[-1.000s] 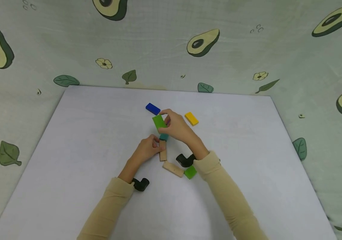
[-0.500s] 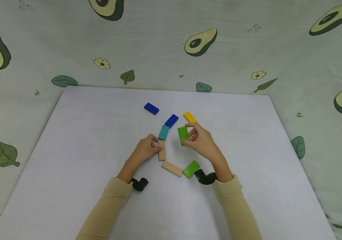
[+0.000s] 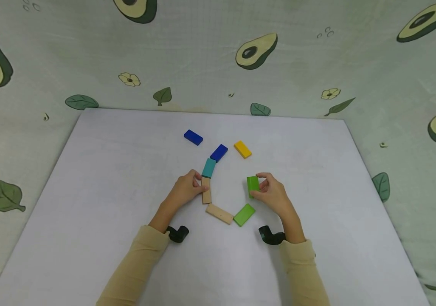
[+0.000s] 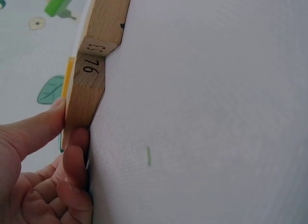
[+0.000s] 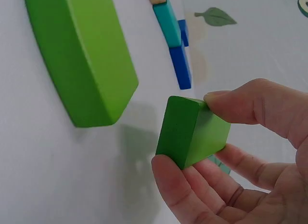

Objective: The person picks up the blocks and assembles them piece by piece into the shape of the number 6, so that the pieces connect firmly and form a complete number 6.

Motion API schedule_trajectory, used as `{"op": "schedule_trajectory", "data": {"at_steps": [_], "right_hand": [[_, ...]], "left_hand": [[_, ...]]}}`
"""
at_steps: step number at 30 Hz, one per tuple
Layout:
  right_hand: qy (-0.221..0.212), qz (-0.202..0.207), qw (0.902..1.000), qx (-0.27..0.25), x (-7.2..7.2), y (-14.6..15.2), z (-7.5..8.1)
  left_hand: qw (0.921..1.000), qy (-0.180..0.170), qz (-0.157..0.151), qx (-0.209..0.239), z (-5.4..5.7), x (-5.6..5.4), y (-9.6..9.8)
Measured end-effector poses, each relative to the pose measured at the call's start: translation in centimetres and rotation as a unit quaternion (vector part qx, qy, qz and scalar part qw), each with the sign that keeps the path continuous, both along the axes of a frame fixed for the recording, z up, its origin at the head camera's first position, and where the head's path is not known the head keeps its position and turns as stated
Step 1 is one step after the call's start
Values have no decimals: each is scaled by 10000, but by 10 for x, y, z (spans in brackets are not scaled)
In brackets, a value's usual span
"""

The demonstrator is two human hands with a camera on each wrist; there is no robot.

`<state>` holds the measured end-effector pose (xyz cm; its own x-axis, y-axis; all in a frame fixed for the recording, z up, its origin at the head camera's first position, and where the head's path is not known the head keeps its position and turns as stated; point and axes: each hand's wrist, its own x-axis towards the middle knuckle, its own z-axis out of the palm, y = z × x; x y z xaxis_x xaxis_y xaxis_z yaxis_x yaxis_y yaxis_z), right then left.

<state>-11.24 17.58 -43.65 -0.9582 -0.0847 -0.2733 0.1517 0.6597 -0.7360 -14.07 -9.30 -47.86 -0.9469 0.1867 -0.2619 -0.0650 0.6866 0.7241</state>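
My left hand [image 3: 184,188] pinches a plain wooden block [image 3: 206,196] between thumb and fingers; in the left wrist view that block [image 4: 85,96] bears the number 76. Its end meets a second wooden block [image 3: 219,213], marked 53. Between the thumb and fingers of my right hand [image 3: 276,194] is a green block [image 5: 185,130], held clear of the table with a shadow beneath. Just nearer than it, another green block [image 3: 244,215] lies at the end of the second wooden block. Beyond my left fingertips, a teal block [image 3: 209,168] and a dark blue block [image 3: 219,153] carry on the curved row.
Apart from the row, a second blue block [image 3: 193,137] and a yellow block [image 3: 242,149] lie farther back on the white table [image 3: 126,148]. Patterned cloth [image 3: 202,55] hangs behind the table's far edge. Each wrist wears a black camera mount [image 3: 178,234].
My right hand has carried the green block right and nearer, away from the teal and blue blocks, to above the lying green block's far side. The left hand keeps its grip in place.
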Motion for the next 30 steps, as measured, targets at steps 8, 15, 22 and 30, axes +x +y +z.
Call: {"op": "schedule_trajectory", "data": {"at_steps": [8, 15, 22, 30], "right_hand": [[-212, -96, 9996, 180, -1, 8, -15], [-174, -216, 9996, -84, -4, 10, -24], [-289, -198, 9982, -488, -6, 14, -28], [-530, -22, 9940, -952, -7, 18, -31]], "left_hand": [[10000, -27, 10, 5, 1, 0, 1], [10000, -31, 8, -6, 3, 1, 1], [10000, -13, 9, -10, 3, 1, 1], [10000, -11, 22, 1, 3, 1, 1]]}}
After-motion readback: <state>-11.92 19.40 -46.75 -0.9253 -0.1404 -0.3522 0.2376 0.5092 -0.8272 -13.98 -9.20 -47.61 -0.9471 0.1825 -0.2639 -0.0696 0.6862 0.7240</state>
